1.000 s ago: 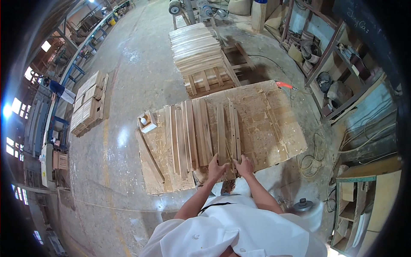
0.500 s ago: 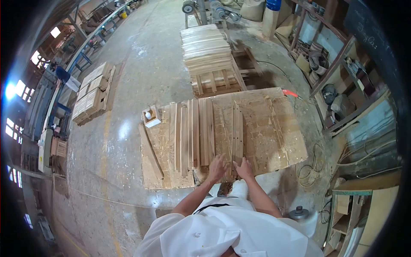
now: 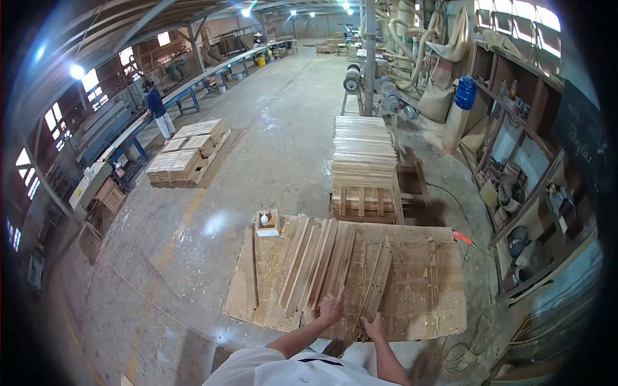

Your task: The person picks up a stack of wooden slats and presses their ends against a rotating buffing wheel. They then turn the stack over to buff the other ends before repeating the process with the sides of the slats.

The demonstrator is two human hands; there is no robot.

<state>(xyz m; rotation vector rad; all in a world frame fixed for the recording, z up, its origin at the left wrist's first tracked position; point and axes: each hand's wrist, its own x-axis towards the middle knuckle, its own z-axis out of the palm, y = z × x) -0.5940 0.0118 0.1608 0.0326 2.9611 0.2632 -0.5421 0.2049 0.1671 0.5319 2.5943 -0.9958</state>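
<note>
Several long wooden slats (image 3: 320, 264) lie side by side on a worn, glue-marked board (image 3: 412, 309). My left hand (image 3: 331, 309) is at their near ends, index finger stretched out and the other fingers partly curled. Nothing shows in it. To the right, a narrower wooden strip (image 3: 376, 283) with small dark holes lies apart from the slats. My right hand (image 3: 374, 328) is closed at its near end, thumb on the left side; the fingers are partly hidden.
A small box (image 3: 267, 223) holding a white bottle stands at the board's far left corner, near a loose stick (image 3: 250, 267). Beyond are a tall timber stack (image 3: 364, 148) and a pallet of boards (image 3: 187, 154). A person (image 3: 158, 109) stands left. Shelving (image 3: 508, 128) lines the right.
The head view has lifted and turned, so the board appears lower and more of the workshop shows. My left index finger now points forward. My right hand stays at the holed strip's near end.
</note>
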